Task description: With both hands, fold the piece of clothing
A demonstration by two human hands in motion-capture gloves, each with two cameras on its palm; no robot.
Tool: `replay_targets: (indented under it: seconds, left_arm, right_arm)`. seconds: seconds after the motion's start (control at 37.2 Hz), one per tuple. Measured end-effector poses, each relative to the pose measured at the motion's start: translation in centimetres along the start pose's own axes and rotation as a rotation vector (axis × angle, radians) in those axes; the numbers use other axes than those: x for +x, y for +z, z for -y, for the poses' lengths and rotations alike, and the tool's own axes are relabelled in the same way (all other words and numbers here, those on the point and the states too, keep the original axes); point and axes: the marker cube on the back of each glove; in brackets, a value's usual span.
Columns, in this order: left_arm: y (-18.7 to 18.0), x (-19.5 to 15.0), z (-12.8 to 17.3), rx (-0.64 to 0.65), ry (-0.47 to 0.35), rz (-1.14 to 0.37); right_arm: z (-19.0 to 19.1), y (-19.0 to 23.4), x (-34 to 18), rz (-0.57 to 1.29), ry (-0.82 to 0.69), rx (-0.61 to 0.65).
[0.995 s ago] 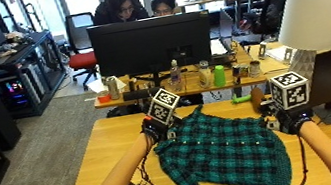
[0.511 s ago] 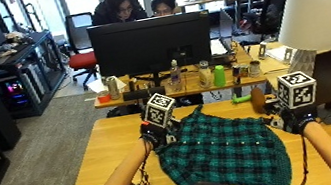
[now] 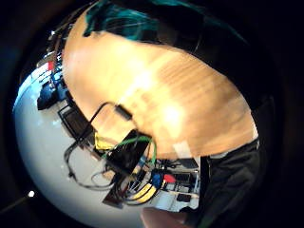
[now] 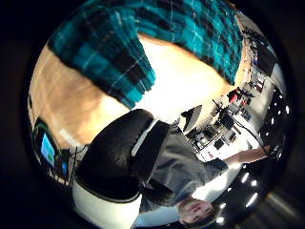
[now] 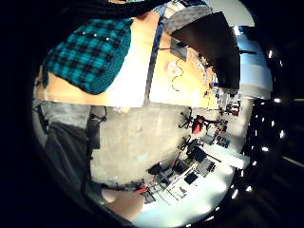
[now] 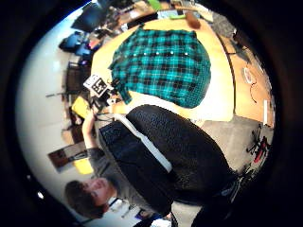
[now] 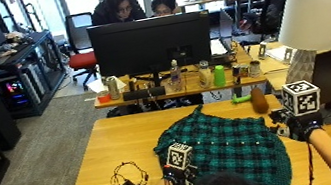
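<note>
While 1 shirt (image 7: 229, 147) lies flat, 2 hands near: left hand (image 7: 178, 174), right hand (image 7: 299, 126).

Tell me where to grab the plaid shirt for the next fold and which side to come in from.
Judging from the outside view, take the green plaid shirt at its far pointed corner, near the brown roll. Come in from the far side and draw it toward the person. That corner juts out past the rest of the cloth on the wooden table, so fingers can likely slip under it.

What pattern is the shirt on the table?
Teal and black plaid shirt, clearest in the outside view.
</note>
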Motion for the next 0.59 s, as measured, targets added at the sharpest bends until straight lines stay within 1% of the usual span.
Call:
replay_targets:
  seconds: [0.05, 0.08, 0.19, 0.24, 0.27, 0.32, 0.35, 0.4, 0.46, 0.51, 0.56, 0.59]
  left_arm:
    - [0.9, 0.2, 1.7, 0.068, 0.045, 0.032]
    - [1.2, 0.4, 1.7, 0.072, 0.047, 0.044]
    - [1.6, 1.6, -1.5, -0.019, 0.040, 0.022]
    - [1.6, 1.7, -1.1, 0.002, 0.046, 0.003]
    - [1.3, 1.8, -1.1, 0.036, 0.045, 0.007]
    - [0.2, 2.2, -2.3, 0.132, 0.040, 0.050]
    - [-0.4, 2.5, -2.8, 0.190, 0.045, 0.079]
    - [-1.5, 2.8, -2.8, 0.312, 0.072, 0.133]
    - [-2.3, 2.6, -1.5, 0.427, 0.070, 0.197]
    - [-2.9, 1.6, 1.2, 0.518, 0.023, 0.271]
    - [-3.3, 0.8, 4.0, 0.553, -0.004, 0.308]
    - [-3.7, 0.6, 4.7, 0.560, -0.008, 0.316]
  right_arm:
    - [0.1, 0.4, 0.1, -0.001, 0.002, -0.014]
    - [0.2, 0.6, 0.1, -0.002, 0.004, -0.021]
    - [0.7, 1.5, 0.1, -0.011, 0.010, -0.047]
    - [1.4, 2.3, 0.1, -0.019, 0.008, -0.066]
    - [1.7, 2.8, 0.2, -0.027, 0.008, -0.077]
    - [2.4, 3.7, 0.1, -0.050, 0.011, -0.099]
    - [2.6, 4.2, 0.1, -0.062, 0.012, -0.110]
    - [2.9, 5.0, -0.1, -0.077, 0.005, -0.132]
    - [3.1, 5.7, -0.5, -0.078, -0.018, -0.154]
    - [2.9, 6.5, -1.2, -0.048, -0.065, -0.187]
    - [2.6, 7.6, -2.2, 0.011, -0.115, -0.232]
    - [2.6, 8.2, -2.7, 0.038, -0.135, -0.252]
